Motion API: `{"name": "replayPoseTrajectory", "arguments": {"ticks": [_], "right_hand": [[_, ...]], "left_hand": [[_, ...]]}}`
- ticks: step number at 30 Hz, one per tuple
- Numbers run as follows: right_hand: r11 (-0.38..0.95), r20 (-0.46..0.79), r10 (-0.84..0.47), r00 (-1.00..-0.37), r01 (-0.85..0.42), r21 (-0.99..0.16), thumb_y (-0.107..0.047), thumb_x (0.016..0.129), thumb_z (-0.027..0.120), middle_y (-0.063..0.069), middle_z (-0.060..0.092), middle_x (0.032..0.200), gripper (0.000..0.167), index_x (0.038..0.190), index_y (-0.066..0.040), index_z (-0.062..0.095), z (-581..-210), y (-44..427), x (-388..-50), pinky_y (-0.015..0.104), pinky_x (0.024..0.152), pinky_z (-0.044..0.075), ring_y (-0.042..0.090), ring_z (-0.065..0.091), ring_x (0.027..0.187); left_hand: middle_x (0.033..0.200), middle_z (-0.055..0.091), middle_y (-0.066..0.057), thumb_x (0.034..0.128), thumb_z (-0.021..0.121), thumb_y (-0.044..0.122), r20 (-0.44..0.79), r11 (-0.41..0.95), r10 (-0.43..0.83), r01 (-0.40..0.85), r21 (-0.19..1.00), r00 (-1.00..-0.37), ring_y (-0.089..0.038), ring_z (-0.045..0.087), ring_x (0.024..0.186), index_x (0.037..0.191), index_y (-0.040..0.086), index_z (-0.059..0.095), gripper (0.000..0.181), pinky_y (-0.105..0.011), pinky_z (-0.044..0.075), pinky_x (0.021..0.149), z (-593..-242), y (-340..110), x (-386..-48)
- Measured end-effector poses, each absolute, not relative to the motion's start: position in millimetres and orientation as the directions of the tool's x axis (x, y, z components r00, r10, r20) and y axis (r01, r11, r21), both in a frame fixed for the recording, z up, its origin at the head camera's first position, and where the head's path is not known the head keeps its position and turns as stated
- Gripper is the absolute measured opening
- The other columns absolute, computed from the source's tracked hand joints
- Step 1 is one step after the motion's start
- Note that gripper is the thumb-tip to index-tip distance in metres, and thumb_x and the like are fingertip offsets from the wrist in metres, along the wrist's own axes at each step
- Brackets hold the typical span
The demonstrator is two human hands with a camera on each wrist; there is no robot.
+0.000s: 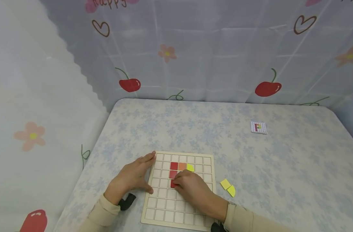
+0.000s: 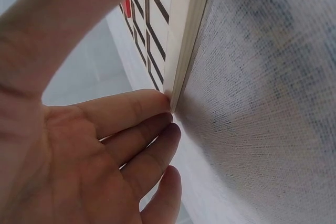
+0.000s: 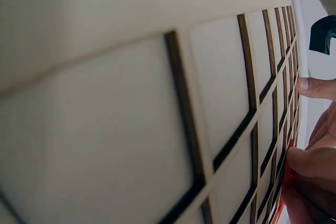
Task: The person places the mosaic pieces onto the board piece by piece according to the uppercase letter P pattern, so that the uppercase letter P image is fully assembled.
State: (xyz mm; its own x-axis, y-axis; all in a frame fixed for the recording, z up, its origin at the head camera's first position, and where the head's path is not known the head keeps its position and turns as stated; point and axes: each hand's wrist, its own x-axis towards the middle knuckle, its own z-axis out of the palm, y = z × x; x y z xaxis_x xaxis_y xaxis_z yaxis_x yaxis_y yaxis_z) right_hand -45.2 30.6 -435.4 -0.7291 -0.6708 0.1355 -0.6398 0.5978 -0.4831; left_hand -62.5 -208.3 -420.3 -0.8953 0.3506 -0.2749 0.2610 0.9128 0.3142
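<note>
Right hand (image 1: 193, 190) pinches a square red tile (image 1: 172, 184); spread left hand (image 1: 132, 174) touches grooved wooden board (image 1: 150, 213) at nine o'clock. Yellow tiles (image 1: 225, 184): three o'clock.

Low in the head view, the right hand (image 1: 195, 191) hides part of the board (image 1: 160, 203) and a red tile (image 1: 172, 184). Right of centre, the card (image 1: 258, 127) is too small to read closely; lettering (image 1: 110, 3) at upper left is cut off.

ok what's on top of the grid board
On the grid board: two red squares, an orange square, a yellow rounded piece, and another red piece partly covered by the right hand. Anything fully beneath that hand cannot be seen.
</note>
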Motion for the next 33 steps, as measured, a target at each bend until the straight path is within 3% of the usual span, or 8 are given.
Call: {"name": "replayPoseTrajectory", "arguments": {"ticks": [9,17,24,33], "right_hand": [[0.585,0.167,-0.690,-0.704,-0.679,-0.443,-0.007,0.085,0.077,-0.003,0.064,0.091,0.006,0.083,-0.011,0.080,-436.3,22.1,-46.3,0.017,0.069,0.051,0.011,0.060,0.086],[0.519,0.115,-0.775,-0.621,-0.730,-0.445,-0.004,0.089,0.072,-0.006,0.066,0.096,0.011,0.084,-0.012,0.078,-431.3,26.0,-28.6,0.012,0.074,0.049,0.006,0.060,0.092],[0.528,0.138,-0.744,-0.653,-0.702,-0.479,-0.004,0.090,0.070,-0.008,0.066,0.098,0.013,0.087,-0.014,0.078,-430.9,46.1,-9.2,0.012,0.075,0.049,0.005,0.060,0.093],[0.472,0.308,-0.681,-0.664,-0.720,-0.509,0.000,0.080,0.078,-0.004,0.067,0.097,0.015,0.090,-0.010,0.076,-440.0,96.3,9.6,0.013,0.074,0.050,0.009,0.062,0.090]], "left_hand": [[0.161,0.025,-0.007,0.0568,0.095,0.041,-0.272,0.913,0.351,0.263,0.312,-0.896,-0.040,0.037,0.139,0.152,0.004,0.037,0.118,-0.052,0.049,0.094,-418.1,-207.9,-63.2],[0.161,0.026,-0.007,0.0557,0.095,0.042,-0.268,0.911,0.351,0.260,0.321,-0.897,-0.043,0.037,0.137,0.152,0.005,0.038,0.118,-0.054,0.049,0.092,-420.2,-208.7,-62.2],[0.161,0.024,-0.007,0.0561,0.095,0.041,-0.274,0.907,0.363,0.270,0.325,-0.891,-0.042,0.035,0.139,0.152,0.004,0.037,0.118,-0.054,0.049,0.094,-418.5,-207.9,-63.3],[0.161,0.024,-0.010,0.0573,0.095,0.039,-0.286,0.901,0.375,0.273,0.338,-0.882,-0.041,0.034,0.139,0.152,0.003,0.036,0.117,-0.055,0.048,0.093,-414.5,-207.8,-62.3]]}}
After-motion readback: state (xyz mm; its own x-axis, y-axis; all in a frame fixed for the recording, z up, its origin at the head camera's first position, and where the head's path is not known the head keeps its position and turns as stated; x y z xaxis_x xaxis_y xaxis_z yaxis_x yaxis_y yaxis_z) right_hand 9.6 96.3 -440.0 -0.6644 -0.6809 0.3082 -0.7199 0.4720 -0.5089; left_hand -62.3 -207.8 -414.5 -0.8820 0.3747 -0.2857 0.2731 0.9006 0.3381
